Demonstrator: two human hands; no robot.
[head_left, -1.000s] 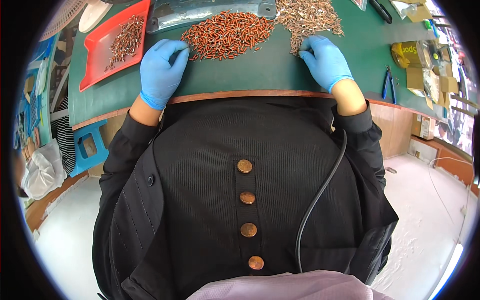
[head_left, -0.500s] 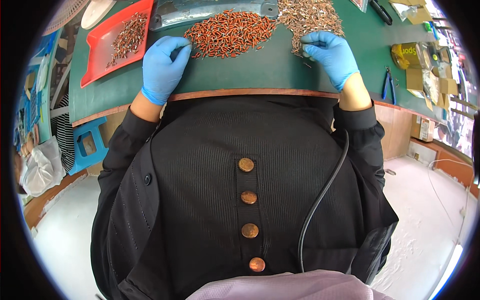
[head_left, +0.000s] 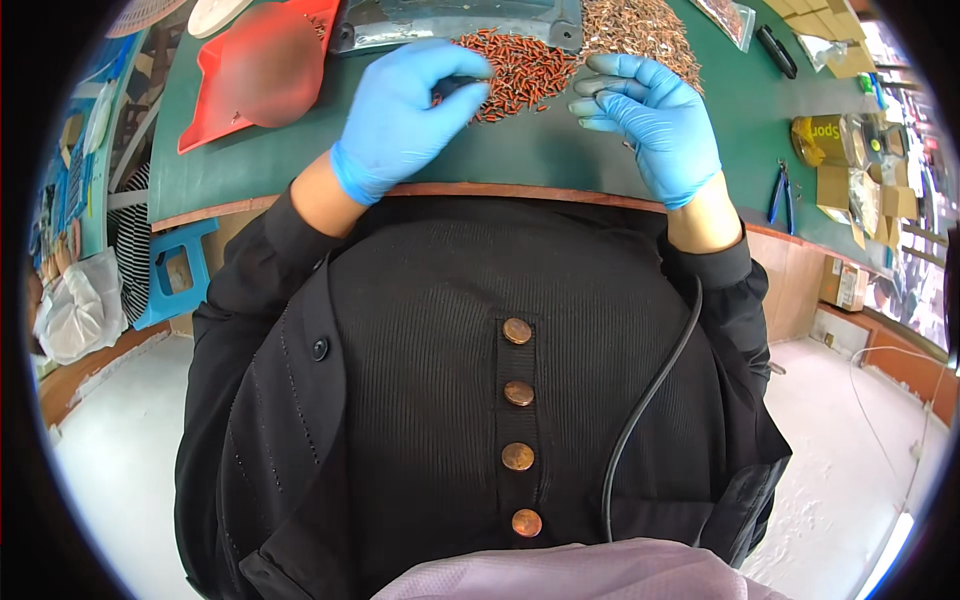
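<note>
The red tray sits at the far left corner of the green mat; its contents are blurred. A clear plastic bag lies along the far edge. My left hand pinches a small dark part at the near left edge of the red-brown pile. My right hand is half-curled just right of that pile, near the paler pile; I cannot tell whether it holds anything. Bare mat runs along the near edge. Blue-handled pliers lie at the right edge.
</note>
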